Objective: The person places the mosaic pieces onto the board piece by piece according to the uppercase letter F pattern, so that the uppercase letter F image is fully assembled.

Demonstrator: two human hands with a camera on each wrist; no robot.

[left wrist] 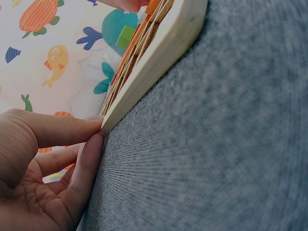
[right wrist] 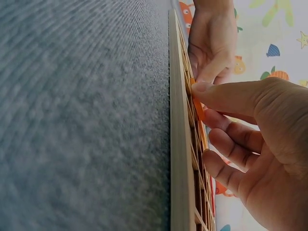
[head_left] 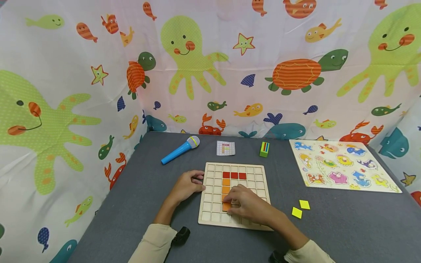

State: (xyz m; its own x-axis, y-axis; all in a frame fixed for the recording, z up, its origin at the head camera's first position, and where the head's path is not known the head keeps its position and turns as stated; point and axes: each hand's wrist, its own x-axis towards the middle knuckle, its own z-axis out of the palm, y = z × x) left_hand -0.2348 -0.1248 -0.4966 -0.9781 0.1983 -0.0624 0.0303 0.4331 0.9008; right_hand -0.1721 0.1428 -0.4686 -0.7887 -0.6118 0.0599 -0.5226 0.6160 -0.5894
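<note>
A wooden grid board (head_left: 210, 217) lies on the table, with three red tiles (head_left: 234, 175) in a row and a column of orange tiles (head_left: 226, 182) below their left end. My left hand (head_left: 186, 187) pinches the board's left edge between thumb and fingers. Over the board, my right hand (head_left: 246, 205) pinches the lowest orange tile (head_left: 226, 207) at the foot of the column. The right wrist view shows that orange tile (right wrist: 198, 107) tilted at its cell, between thumb and index finger. My right hand hides part of the column and the cells beneath it.
Two yellow tiles (head_left: 297, 213) lie right of the board. Behind it are a blue toy microphone (head_left: 177, 152), a small pattern card (head_left: 226, 148) and a green block with coloured stripes (head_left: 264, 149). A sea-animal puzzle (head_left: 348, 182) lies at the right, before a printed curtain (head_left: 204, 44).
</note>
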